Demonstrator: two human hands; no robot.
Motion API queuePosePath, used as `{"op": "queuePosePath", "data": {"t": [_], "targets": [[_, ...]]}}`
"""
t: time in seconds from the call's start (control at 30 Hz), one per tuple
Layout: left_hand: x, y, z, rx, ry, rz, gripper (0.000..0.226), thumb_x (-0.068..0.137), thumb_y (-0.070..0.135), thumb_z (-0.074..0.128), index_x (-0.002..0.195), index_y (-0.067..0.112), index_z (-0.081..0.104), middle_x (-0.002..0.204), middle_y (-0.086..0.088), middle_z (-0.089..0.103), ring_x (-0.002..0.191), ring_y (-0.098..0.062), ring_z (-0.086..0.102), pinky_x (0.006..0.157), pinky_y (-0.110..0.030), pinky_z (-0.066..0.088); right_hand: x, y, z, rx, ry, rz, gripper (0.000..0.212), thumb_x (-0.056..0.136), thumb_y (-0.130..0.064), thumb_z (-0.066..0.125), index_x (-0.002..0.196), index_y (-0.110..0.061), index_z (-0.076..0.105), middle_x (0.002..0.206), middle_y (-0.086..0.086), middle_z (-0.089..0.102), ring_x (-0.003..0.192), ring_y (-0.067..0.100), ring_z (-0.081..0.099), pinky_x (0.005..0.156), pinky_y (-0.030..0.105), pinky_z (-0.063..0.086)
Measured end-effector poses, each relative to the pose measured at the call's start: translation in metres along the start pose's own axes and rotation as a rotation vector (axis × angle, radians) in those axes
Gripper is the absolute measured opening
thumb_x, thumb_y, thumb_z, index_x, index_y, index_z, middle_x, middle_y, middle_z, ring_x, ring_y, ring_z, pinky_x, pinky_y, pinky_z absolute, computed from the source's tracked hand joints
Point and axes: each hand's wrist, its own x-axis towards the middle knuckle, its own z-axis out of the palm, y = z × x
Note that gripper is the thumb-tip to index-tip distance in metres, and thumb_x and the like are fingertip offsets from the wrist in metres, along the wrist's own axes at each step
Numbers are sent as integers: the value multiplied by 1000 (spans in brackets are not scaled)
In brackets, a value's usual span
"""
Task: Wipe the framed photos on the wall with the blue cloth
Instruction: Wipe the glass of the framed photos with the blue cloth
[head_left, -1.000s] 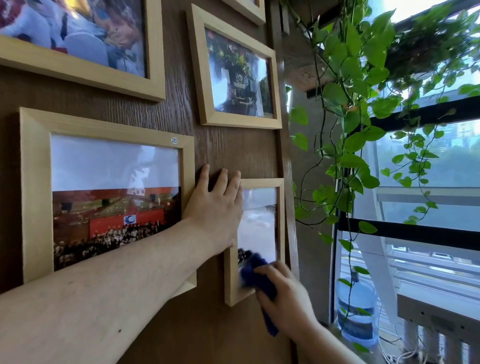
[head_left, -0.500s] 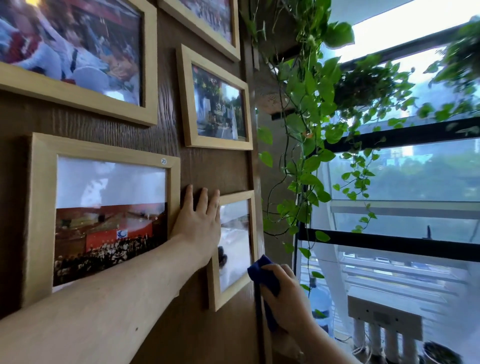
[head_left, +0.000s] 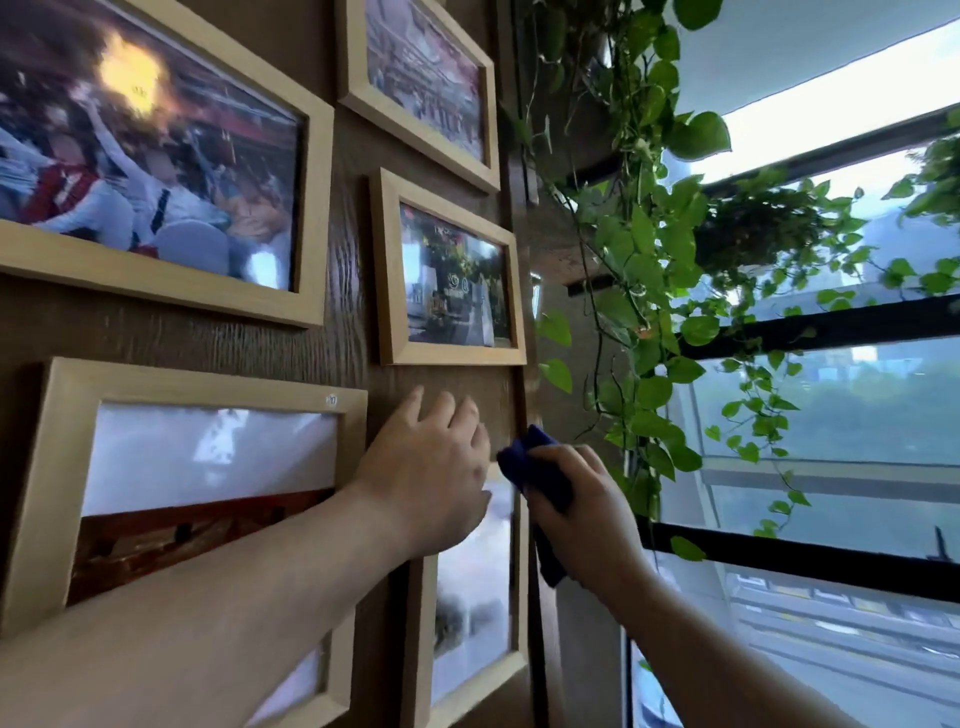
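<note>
Dark wood panelling (head_left: 447, 400) filled the wall ahead of me, hung with pale-framed photos, and green vines (head_left: 644, 270) trailed down past the window (head_left: 857, 415) on the right. Compared with half a second before, the view had tipped upward — the small upright frame (head_left: 470, 613) I had been wiping now sat lower, and the landscape frame above it (head_left: 452, 275) stood nearer the middle. My left hand (head_left: 428, 473) lay flat, fingers spread loosely, its fingertips on bare panel and the palm over the small frame's top-left corner. My right hand (head_left: 582, 514) had risen from the frame's lower right edge to its top right corner — fingers curled tight around the bunched blue cloth (head_left: 540, 478), which poked out above my knuckles, with a tail hanging below the palm. Beside my left arm hung the large frame (head_left: 67, 467), its glass washed with glare.
</note>
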Motion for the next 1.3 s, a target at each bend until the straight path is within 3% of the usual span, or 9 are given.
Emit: {"op": "queuePosePath", "data": {"t": [0.1,0.23,0.5,0.7,0.83,0.93,1.0,1.2,1.3], "targets": [[24,-23,-21,40,129,-64,69,86,52,33,133,3,44,138,-20,49,126,-37,42,106,-53,34,49,-11,0,40,31,-94,38,73,-25,68,108,-34,57,103,-10,56,81,16,58,66,38,52],[48,-59,-40,121,175,-210,79,85,63,32,141,7,32,147,-16,40,135,-34,32,110,-51,28,108,-31,-4,103,96,-212,37,75,-28,66,110,-34,55,104,-7,56,80,12,54,65,33,50],[51,-96,-57,385,42,-402,109,71,83,17,145,4,14,153,-17,25,140,-35,17,113,-54,20,192,-85,17,62,220,-429,39,80,-33,62,118,-34,50,110,-5,55,77,11,48,50,20,34],[59,-101,-47,444,-15,-432,115,67,87,25,146,5,11,156,-16,18,143,-33,10,114,-59,7,207,-90,33,2,218,-533,41,81,-33,59,121,-32,46,113,1,53,81,15,50,54,29,41],[61,-102,-43,428,-37,-440,118,66,88,29,146,4,7,157,-17,18,143,-37,10,113,-62,3,221,-44,29,-85,202,-335,39,79,-34,58,117,-36,49,114,0,54,80,29,60,58,39,52],[65,-102,-45,430,-62,-451,120,66,88,32,145,2,6,157,-19,14,143,-37,7,112,-64,3,231,-6,21,-156,181,-115,37,83,-34,55,119,-35,48,111,4,54,78,32,59,59,36,48],[66,-101,-46,443,-72,-441,119,67,87,31,145,0,6,156,-21,13,143,-37,6,112,-65,4,232,-1,21,-150,181,-108,38,83,-33,56,120,-33,48,109,4,53,75,29,56,57,34,45],[67,-98,-47,461,-83,-448,117,68,86,33,145,1,9,156,-22,14,143,-36,8,112,-65,5,194,-58,37,26,115,-581,41,78,-37,56,118,-37,47,112,-1,54,78,26,59,58,38,52],[66,-99,-47,465,-73,-439,117,68,86,32,145,0,9,156,-22,15,143,-35,9,112,-65,4,192,-49,34,-66,133,-627,41,80,-33,60,119,-33,48,110,2,54,73,27,59,53,38,52]]}}
